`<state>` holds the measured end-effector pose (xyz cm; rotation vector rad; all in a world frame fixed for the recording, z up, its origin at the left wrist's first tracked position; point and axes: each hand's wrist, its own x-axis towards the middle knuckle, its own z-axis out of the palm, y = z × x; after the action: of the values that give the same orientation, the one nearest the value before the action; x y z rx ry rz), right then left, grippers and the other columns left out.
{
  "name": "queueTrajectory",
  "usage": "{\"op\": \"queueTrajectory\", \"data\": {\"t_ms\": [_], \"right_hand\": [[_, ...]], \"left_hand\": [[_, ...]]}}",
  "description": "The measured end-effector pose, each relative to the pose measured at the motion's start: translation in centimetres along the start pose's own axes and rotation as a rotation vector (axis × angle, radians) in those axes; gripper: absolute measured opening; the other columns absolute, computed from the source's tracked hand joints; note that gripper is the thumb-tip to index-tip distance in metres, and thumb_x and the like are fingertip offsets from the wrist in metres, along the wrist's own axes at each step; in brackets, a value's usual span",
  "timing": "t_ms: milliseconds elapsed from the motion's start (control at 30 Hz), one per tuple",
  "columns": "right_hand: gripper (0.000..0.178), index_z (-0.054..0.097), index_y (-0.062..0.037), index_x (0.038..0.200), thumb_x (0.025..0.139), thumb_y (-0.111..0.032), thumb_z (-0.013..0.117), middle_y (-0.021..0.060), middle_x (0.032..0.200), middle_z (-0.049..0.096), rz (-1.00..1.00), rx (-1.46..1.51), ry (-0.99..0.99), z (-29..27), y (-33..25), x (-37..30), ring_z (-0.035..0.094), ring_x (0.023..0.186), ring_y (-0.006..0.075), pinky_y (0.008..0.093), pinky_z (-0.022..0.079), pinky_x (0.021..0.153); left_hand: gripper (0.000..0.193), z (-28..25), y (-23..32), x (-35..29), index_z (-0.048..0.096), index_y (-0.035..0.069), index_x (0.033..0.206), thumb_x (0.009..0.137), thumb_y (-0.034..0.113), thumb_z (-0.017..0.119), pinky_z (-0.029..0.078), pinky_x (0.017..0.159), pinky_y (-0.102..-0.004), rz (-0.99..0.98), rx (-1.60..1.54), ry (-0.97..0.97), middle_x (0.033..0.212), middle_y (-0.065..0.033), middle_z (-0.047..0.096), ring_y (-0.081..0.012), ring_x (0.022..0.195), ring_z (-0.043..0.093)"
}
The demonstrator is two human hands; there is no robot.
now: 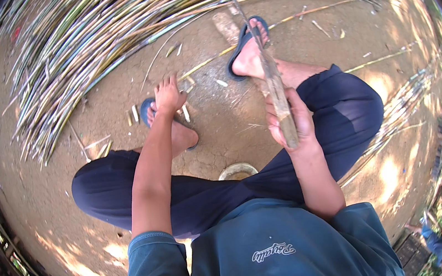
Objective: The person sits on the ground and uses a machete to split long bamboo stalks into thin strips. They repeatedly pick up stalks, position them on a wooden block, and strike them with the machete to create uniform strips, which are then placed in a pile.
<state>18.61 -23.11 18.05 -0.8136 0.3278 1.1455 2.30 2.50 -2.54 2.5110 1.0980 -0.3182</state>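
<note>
My right hand (pixel 292 117) is wrapped round the wooden handle (pixel 282 110) of a tool with a long thin blade (pixel 240 10). The blade points away from me, past my right foot, and looks almost edge-on, so its exact kind is unclear. My left hand (pixel 169 95) is low over my left foot, fingers stretched out and somewhat apart. Close to its fingertips lies the near end of a thin yellowish cane stalk (pixel 205 63). The stalk runs across the ground toward my right foot. A short cut cane piece (pixel 186 113) lies just below that hand.
A large heap of long cane stalks (pixel 107 38) spreads along the far side. A wooden block (pixel 226 28) lies beside my sandalled right foot (pixel 247 59). Short pieces (pixel 135 113) are scattered at left. More thin stalks (pixel 396 115) lie at right; a round rim (pixel 237 168) shows between my legs.
</note>
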Motion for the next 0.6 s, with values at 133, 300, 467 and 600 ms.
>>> {"op": "queueTrajectory", "data": {"t_ms": [133,300,467,600], "right_hand": [[0.041,0.048,-0.0036,0.131,0.093,-0.018,0.056,0.0037,0.086,0.061,-0.21,0.084,-0.117,-2.8,-4.7,-5.5,0.057,0.059,0.0113,0.0245,0.048,0.05],[0.03,0.053,-0.0037,0.122,0.097,-0.02,0.054,0.0014,0.082,0.054,-0.522,0.038,0.189,-5.5,-6.6,-13.9,0.049,0.057,0.0087,0.0235,0.046,0.052],[0.015,0.056,-0.0094,0.112,0.101,-0.018,0.051,0.004,0.087,0.054,-0.907,0.176,0.13,-6.7,-9.2,-18.3,0.052,0.068,0.0075,0.021,0.048,0.058],[0.015,0.058,-0.0096,0.109,0.1,-0.006,0.046,0.0135,0.112,0.057,-1.095,0.251,-0.174,-9.9,-13.3,-18.9,0.049,0.066,0.0079,0.0196,0.045,0.055]], "left_hand": [[0.048,2.8,-1.2,3.3,0.057,0.008,0.123,0.089,0.041,0.057,0.04,0.102,-0.0509,-0.194,-0.094,-0.114,0.126,-0.0215,0.058,-0.0364,0.122,0.052],[0.04,-3.1,1.0,3.6,0.062,0.006,0.111,0.093,0.041,0.055,0.051,0.082,-0.0501,-0.067,-0.009,0.123,0.099,-0.0236,0.068,-0.0401,0.093,0.066],[0.038,-16.0,8.6,2.2,0.066,0.004,0.093,0.093,0.04,0.056,0.051,0.064,-0.0505,0.252,0.1,0.428,0.076,-0.0227,0.067,-0.0404,0.072,0.067],[0.04,-21.8,16.3,-1.0,0.07,0.002,0.084,0.092,0.039,0.058,0.049,0.062,-0.0499,0.384,-0.026,0.623,0.068,-0.0241,0.064,-0.0419,0.067,0.065]]}}
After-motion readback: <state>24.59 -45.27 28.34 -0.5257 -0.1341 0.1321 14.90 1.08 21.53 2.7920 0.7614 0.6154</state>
